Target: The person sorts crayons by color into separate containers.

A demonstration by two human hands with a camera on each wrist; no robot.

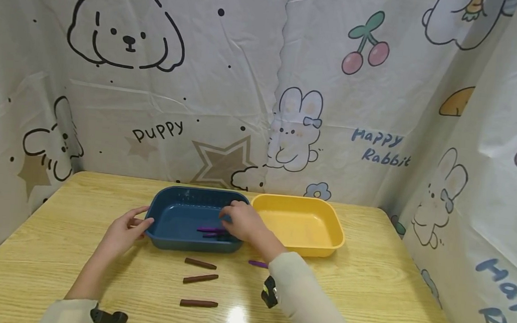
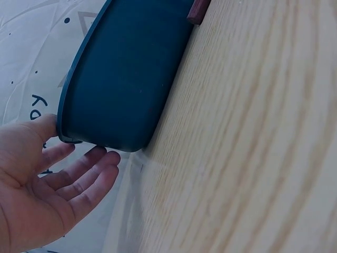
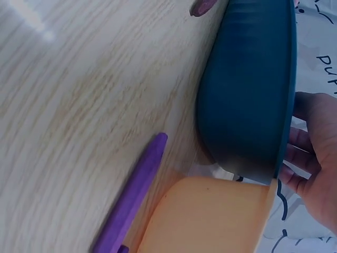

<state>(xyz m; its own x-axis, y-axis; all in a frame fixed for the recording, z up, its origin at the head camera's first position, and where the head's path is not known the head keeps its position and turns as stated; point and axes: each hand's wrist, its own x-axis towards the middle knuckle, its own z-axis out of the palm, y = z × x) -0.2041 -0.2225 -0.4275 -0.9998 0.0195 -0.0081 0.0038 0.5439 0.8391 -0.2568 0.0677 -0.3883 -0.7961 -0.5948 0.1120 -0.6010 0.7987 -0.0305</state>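
Purple crayons lie low inside the right half of the blue bin, roughly parallel to its long side; I cannot count them surely, since the right hand covers part of that end. Of the two hands, this one reaches over the bin's right end with fingers bent and somewhat apart just above the crayons; whether it pinches one I cannot tell, as the bin wall hides the fingertips in the right wrist view. The left hand is at the opposite end, loosely open, thumb at the rim and relaxed fingers by the outer end wall, with no crayon in it. To the right, the yellow bin stands just beside the blue one. In front of it, a loose purple crayon lies on the counter, partly covered by the right sleeve; the right wrist view shows the tip of another next to it. Three brown crayons lie apart in front of the blue bin. Behind everything hangs a pale cloth printed with cartoon animals, stars and cherries.
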